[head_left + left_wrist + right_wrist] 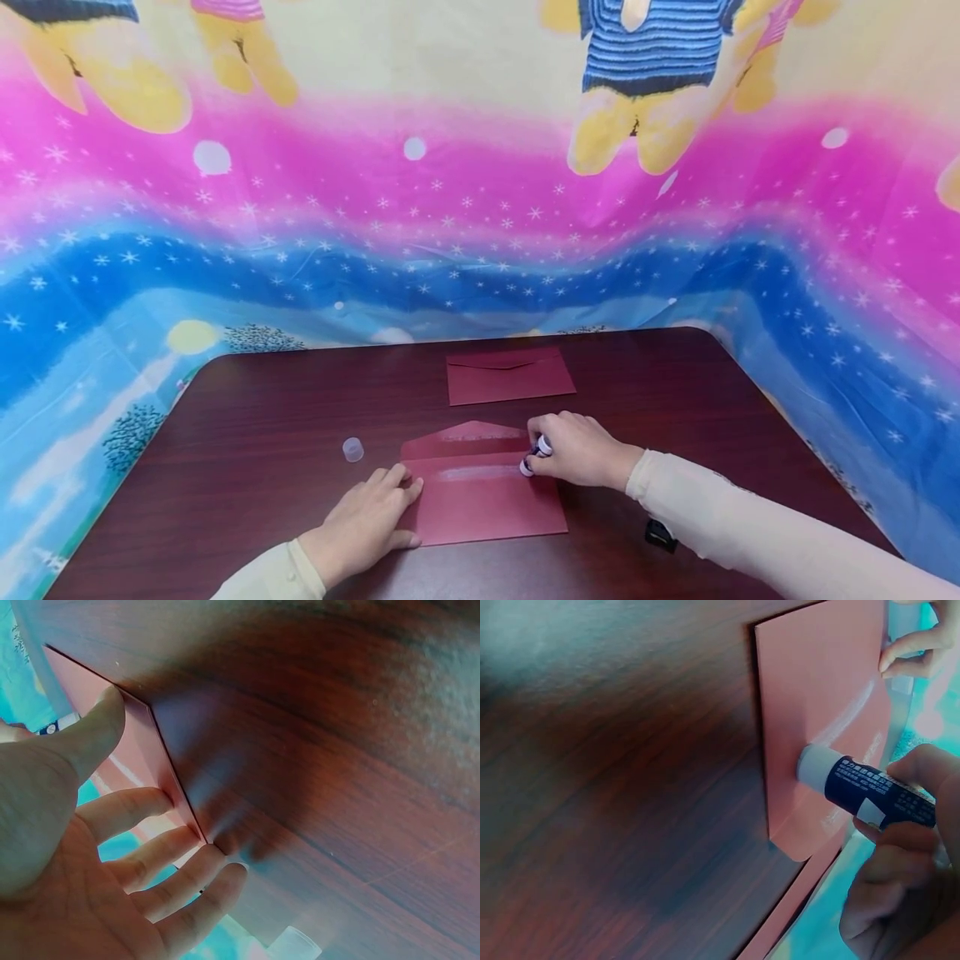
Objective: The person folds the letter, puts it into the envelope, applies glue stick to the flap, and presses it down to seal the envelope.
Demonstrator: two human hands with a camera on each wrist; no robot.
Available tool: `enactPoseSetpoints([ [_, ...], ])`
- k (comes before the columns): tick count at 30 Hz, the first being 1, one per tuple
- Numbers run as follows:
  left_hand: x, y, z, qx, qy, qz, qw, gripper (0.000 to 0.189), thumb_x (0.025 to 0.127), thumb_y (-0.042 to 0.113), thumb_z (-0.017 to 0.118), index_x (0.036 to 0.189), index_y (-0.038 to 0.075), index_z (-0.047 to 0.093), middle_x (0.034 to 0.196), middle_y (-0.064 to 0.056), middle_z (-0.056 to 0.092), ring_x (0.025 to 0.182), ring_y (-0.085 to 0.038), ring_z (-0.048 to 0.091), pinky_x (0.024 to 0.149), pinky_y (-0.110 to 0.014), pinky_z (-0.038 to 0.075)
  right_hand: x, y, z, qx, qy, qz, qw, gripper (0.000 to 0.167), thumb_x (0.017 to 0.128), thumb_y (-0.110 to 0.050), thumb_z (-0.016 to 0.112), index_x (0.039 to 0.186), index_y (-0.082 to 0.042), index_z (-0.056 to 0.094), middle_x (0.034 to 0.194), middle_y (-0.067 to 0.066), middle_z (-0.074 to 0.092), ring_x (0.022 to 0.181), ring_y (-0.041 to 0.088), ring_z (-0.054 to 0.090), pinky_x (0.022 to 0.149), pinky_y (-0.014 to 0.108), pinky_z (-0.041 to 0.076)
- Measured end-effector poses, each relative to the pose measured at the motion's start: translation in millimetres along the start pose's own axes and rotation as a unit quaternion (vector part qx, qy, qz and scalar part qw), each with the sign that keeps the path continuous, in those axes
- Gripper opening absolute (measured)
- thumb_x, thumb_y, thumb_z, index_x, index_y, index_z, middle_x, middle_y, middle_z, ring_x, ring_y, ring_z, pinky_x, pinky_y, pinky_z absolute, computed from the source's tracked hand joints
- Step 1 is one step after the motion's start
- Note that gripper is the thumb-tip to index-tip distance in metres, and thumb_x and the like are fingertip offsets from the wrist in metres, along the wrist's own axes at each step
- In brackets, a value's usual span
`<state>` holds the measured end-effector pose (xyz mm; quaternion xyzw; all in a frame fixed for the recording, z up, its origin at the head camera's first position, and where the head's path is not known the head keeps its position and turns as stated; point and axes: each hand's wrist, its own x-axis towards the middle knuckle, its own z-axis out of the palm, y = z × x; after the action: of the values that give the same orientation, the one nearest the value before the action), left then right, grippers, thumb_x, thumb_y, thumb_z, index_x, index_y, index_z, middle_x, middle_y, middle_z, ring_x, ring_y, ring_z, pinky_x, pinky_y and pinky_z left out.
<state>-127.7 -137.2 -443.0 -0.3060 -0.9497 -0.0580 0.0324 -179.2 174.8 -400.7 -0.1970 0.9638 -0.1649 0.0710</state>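
Note:
A red envelope (491, 512) lies on the table with its flap (472, 433) folded open toward the far side. Whitish glue streaks run across the flap and along the body just below the fold. My right hand (581, 450) grips a dark blue glue stick (877, 793), its white end down on the envelope near the right end of the lower streak. At the envelope's left edge, my left hand (367, 517) presses with extended fingers and thumb, as the left wrist view also shows.
Beyond the flap lies a second red envelope (510, 379), its flap folded down. A translucent cap (352, 450) stands left of the envelope. Under the right forearm is a small black object (660, 535). A patterned cloth (450, 208) hangs behind the dark wooden table (285, 408).

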Motion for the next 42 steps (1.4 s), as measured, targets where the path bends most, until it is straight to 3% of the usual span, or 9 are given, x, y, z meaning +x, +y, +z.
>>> enactPoseSetpoints([
  [11,0.9,0.5,-1.0,0.003,0.004,0.003,1.0,0.068,0.074,0.046,0.085,0.126,0.005,0.07,0.115,-0.007,0.061,0.103,-0.029,0.064,0.076,-0.044,0.057,-4.6,-3.5,-3.9,-0.027,0.011,-0.023,0.9993,0.022,0.09,-0.035,0.076,0.098,-0.015,0.07,0.076,-0.009,0.064,0.065,0.004,0.053,0.054,0.024,0.044],
  [19,1.9,1.0,-1.0,0.003,0.006,0.007,1.0,0.067,0.076,0.047,0.084,0.126,0.005,0.07,0.115,-0.007,0.062,0.103,-0.029,0.064,0.078,-0.043,0.057,-4.4,-7.8,-5.4,-0.049,0.046,-0.04,0.997,0.015,0.089,-0.031,0.076,0.091,-0.017,0.068,0.073,-0.01,0.064,0.061,0.001,0.052,0.051,0.022,0.042],
  [32,0.4,0.3,-0.1,0.008,0.003,0.007,0.9999,0.067,0.074,0.047,0.084,0.126,0.006,0.07,0.115,-0.006,0.062,0.102,-0.028,0.064,0.076,-0.042,0.057,2.1,-16.4,-1.4,-0.02,0.069,-0.063,0.9954,0.012,0.091,-0.034,0.072,0.089,-0.023,0.067,0.063,-0.016,0.055,0.054,0.001,0.045,0.046,0.022,0.037],
  [42,0.0,-1.1,0.0,0.004,0.001,0.001,1.0,0.067,0.075,0.047,0.084,0.126,0.006,0.07,0.114,-0.007,0.062,0.102,-0.028,0.064,0.077,-0.043,0.057,22.9,-46.2,10.1,0.023,0.04,-0.073,0.9963,0.017,0.093,-0.037,0.071,0.096,-0.02,0.07,0.07,-0.013,0.06,0.058,0.002,0.049,0.05,0.022,0.04],
])
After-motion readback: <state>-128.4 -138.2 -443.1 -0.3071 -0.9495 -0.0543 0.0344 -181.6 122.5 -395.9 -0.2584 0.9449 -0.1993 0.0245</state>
